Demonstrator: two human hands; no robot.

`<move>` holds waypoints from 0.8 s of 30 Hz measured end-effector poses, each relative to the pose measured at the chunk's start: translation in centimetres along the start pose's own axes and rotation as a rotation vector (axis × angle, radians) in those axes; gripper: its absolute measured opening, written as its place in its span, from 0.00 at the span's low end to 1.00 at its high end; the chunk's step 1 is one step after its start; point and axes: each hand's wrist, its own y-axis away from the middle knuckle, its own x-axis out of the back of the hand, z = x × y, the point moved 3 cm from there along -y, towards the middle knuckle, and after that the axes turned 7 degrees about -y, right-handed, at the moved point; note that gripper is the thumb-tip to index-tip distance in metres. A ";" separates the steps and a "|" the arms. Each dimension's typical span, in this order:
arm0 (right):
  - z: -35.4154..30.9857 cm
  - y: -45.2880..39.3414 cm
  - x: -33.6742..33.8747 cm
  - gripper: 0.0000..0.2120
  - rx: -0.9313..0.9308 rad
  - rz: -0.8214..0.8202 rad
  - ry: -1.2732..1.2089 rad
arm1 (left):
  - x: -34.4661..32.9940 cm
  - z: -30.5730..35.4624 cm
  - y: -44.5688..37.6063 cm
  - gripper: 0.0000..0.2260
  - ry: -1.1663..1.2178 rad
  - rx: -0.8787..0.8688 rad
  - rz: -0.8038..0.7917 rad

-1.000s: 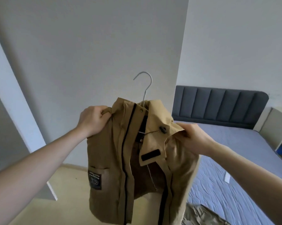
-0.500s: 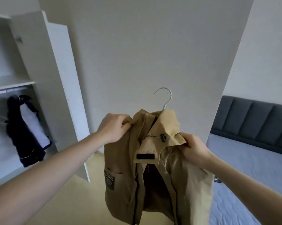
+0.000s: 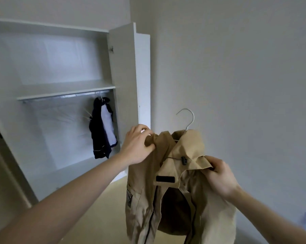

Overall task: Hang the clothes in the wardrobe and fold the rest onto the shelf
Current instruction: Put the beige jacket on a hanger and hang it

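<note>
View has swung left since 0.5 s ago: wardrobe [image 3: 125, 71] now open in front, bed gone from sight. Both hands grip the tan jacket [image 3: 168, 191] at the shoulders, left hand [image 3: 137, 144] & right hand [image 3: 220, 176] apart, w/ the hanger [image 3: 188, 120] hook sticking up, probably seated inside the collar. To hang well, carry it level to the rail [image 3: 64, 96], hook beside the dark garment [image 3: 102, 127], w/o snagging.
</note>
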 end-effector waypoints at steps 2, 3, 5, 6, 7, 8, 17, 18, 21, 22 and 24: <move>-0.2 -2.1 -2.5 0.10 0.013 -0.042 -0.002 | 0.4 -3.1 0.1 0.11 0.005 0.045 -0.001; -0.4 -3.2 -3.9 0.10 0.019 -0.060 -0.007 | 0.5 -4.9 0.1 0.09 0.004 0.070 0.003; -0.9 -5.4 -6.8 0.10 0.028 -0.088 -0.025 | 0.7 -8.5 -0.3 0.10 -0.015 0.108 0.020; -1.0 -6.5 -8.3 0.10 0.027 -0.101 -0.036 | 0.7 -10.3 -0.5 0.10 -0.022 0.122 0.031; -1.1 -7.7 -9.8 0.10 0.029 -0.114 -0.043 | 0.8 -12.0 -0.7 0.11 -0.018 0.136 0.033; -1.3 -9.0 -11.3 0.11 0.030 -0.129 -0.051 | 1.0 -13.6 -1.0 0.12 -0.009 0.147 0.034; -3.4 -18.4 -23.5 0.11 -0.007 -0.138 -0.186 | 1.4 -28.1 -3.3 0.18 0.197 0.267 -0.062; -3.6 -19.3 -24.6 0.11 -0.019 -0.135 -0.213 | 1.4 -29.4 -3.4 0.18 0.213 0.290 -0.059; -4.0 -22.3 -27.7 0.11 -0.045 -0.126 -0.275 | 1.3 -33.4 -3.9 0.17 0.243 0.360 -0.065; -4.0 -23.4 -28.6 0.11 -0.046 -0.121 -0.287 | 1.3 -34.6 -4.2 0.16 0.245 0.375 -0.060; -4.0 -25.6 -30.3 0.10 -0.050 -0.118 -0.318 | 1.4 -36.8 -4.8 0.14 0.250 0.414 -0.047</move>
